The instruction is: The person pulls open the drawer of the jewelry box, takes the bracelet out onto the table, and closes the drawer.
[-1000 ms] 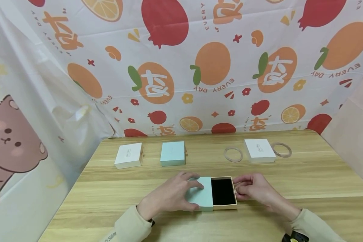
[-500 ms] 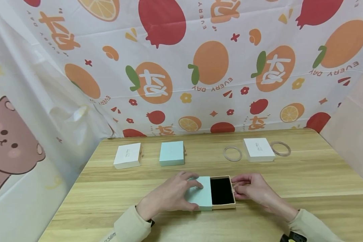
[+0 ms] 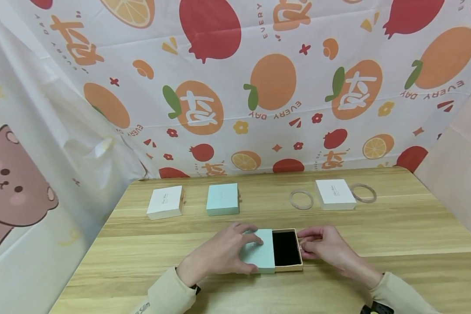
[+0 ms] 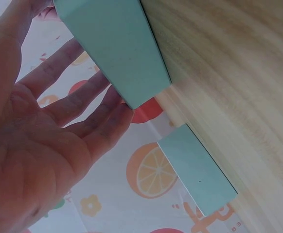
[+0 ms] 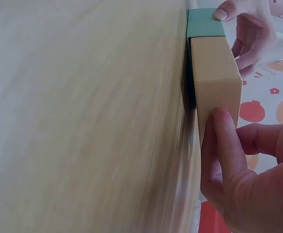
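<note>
A mint drawer-style gift box (image 3: 264,257) lies on the table, its tray (image 3: 289,269) pulled partly out to the right and lined with black padding. My left hand (image 3: 225,250) grips the mint sleeve, thumb along the near side and fingers over the top and far side. In the left wrist view the sleeve (image 4: 117,48) shows between thumb and fingers. At the tray's right end, my right hand (image 3: 327,247) has its fingertips together at the middle of the end wall. The right wrist view shows the thumb (image 5: 224,126) against that tan wall (image 5: 217,97), other fingers curled beside it.
Behind stand a white box (image 3: 166,201) at left, another mint box (image 3: 223,198) and a second white box (image 3: 335,194) at right. Two translucent rings, one ring (image 3: 301,209) left of that white box and another ring (image 3: 363,202) right of it, lie flat. A fruit-print curtain hangs behind the table.
The tray has slid slightly left into the mint sleeve, and my right hand has moved left with it. My left hand stays in place on the sleeve.
</note>
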`<state>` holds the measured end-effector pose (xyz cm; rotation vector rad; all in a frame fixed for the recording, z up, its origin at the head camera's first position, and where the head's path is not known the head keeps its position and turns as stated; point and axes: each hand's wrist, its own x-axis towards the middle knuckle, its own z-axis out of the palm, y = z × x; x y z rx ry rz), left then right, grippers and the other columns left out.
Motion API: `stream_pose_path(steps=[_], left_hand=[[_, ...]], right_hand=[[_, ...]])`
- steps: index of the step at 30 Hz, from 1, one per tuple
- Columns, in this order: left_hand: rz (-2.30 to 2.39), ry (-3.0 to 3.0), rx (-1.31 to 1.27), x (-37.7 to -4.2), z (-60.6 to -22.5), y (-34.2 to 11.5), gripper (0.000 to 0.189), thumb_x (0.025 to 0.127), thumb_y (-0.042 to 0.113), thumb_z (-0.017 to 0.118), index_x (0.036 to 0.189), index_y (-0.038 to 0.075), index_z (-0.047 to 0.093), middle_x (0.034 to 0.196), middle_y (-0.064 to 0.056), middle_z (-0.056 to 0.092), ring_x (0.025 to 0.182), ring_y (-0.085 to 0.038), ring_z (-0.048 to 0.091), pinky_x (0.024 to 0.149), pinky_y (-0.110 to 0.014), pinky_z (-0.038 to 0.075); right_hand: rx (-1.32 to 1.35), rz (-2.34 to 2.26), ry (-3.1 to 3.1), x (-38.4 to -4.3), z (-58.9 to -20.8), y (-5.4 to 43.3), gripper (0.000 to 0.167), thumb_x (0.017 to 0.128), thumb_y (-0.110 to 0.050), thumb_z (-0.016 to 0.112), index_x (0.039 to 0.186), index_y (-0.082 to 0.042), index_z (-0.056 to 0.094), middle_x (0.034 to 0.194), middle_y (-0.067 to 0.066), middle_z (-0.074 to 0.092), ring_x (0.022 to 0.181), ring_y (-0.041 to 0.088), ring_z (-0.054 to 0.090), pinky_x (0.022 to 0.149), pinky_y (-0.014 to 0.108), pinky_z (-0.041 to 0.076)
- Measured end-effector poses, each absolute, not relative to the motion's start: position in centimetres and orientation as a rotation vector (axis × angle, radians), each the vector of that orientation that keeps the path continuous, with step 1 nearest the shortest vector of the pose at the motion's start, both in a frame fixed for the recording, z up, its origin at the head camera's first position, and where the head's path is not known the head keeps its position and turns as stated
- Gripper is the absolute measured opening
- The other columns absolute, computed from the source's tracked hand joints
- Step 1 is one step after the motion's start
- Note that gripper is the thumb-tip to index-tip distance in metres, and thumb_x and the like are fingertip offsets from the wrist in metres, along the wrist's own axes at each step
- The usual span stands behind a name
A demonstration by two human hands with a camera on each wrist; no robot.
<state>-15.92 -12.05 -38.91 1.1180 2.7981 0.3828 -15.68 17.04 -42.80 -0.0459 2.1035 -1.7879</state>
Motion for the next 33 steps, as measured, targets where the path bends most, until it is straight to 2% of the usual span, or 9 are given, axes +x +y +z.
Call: stream_pose_path(steps=[18, 33], left_hand=[[0.394, 2.799, 1.113, -15.9, -39.0, -12.1, 0.050, 0.079, 0.043, 0.084, 0.123, 0.022, 0.073, 0.144, -0.006, 0.060, 0.133, -0.030, 0.055, 0.109, -0.046, 0.050], [0.388, 2.799, 1.111, -15.9, -39.1, -12.1, 0.050, 0.079, 0.043, 0.084, 0.123, 0.022, 0.073, 0.145, -0.006, 0.060, 0.132, -0.029, 0.055, 0.108, -0.046, 0.051]], right_hand=[[-0.043, -1.786, 2.100, -15.7, -43.2, 16.5, 0.032, 0.092, 0.007, 0.060, 0.123, 0.016, 0.060, 0.097, 0.013, 0.069, 0.084, 0.015, 0.069, 0.074, 0.026, 0.062], [-0.019, -1.801, 2.075, -15.7, -43.0, 15.7, 0.035, 0.090, 0.011, 0.057, 0.124, 0.017, 0.058, 0.098, 0.014, 0.069, 0.083, 0.015, 0.068, 0.075, 0.025, 0.062]])
